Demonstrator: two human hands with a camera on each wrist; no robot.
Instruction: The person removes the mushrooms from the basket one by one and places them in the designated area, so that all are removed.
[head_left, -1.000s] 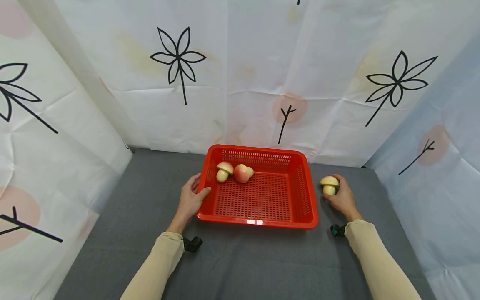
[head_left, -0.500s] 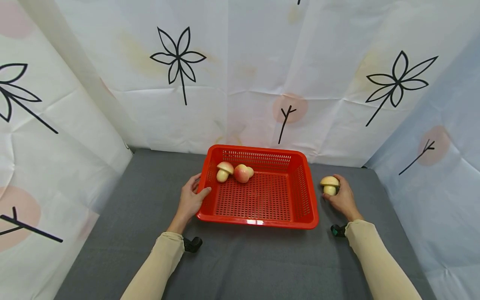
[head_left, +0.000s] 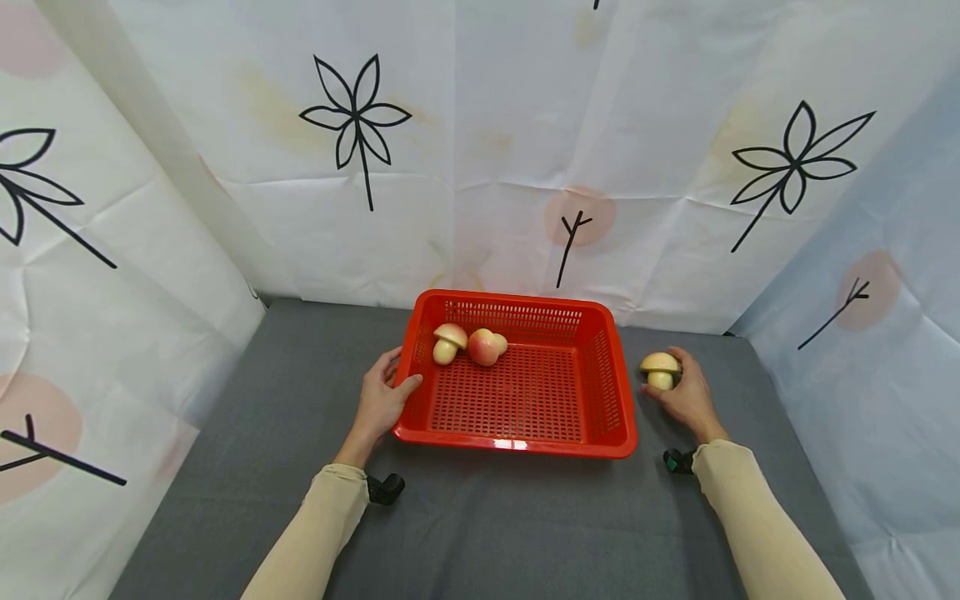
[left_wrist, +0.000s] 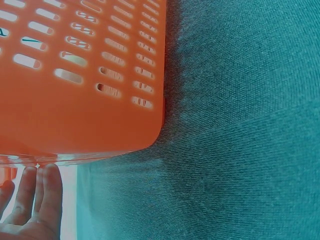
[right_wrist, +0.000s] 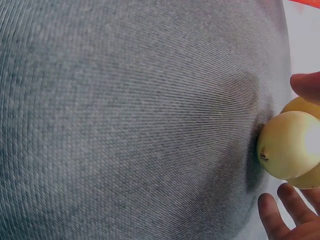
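A red plastic basket (head_left: 517,447) with slotted walls sits on the grey cloth. My left hand (head_left: 381,400) holds its left rim, thumb over the edge and fingers outside; in the left wrist view the fingertips (left_wrist: 51,172) meet the basket wall (left_wrist: 80,117). To the right of the basket stands a toy mushroom (head_left: 660,363), yellow-capped with a pale stem, upright on the cloth. My right hand (head_left: 686,398) surrounds it loosely, thumb and fingers spread on either side. From the right wrist, the mushroom (right_wrist: 287,145) shows between thumb (right_wrist: 306,86) and fingers (right_wrist: 272,215).
Inside the basket, at its left back, are two red-capped toy mushrooms, one upright (head_left: 446,352) and one lying over (head_left: 483,347). White patterned curtains (head_left: 495,167) close off the back and both sides of the grey-covered table (head_left: 480,533).
My right thumb and fingers have spread slightly apart around the yellow-capped mushroom, and the right forearm has shifted a little to the right. The left hand and basket stay as they were.
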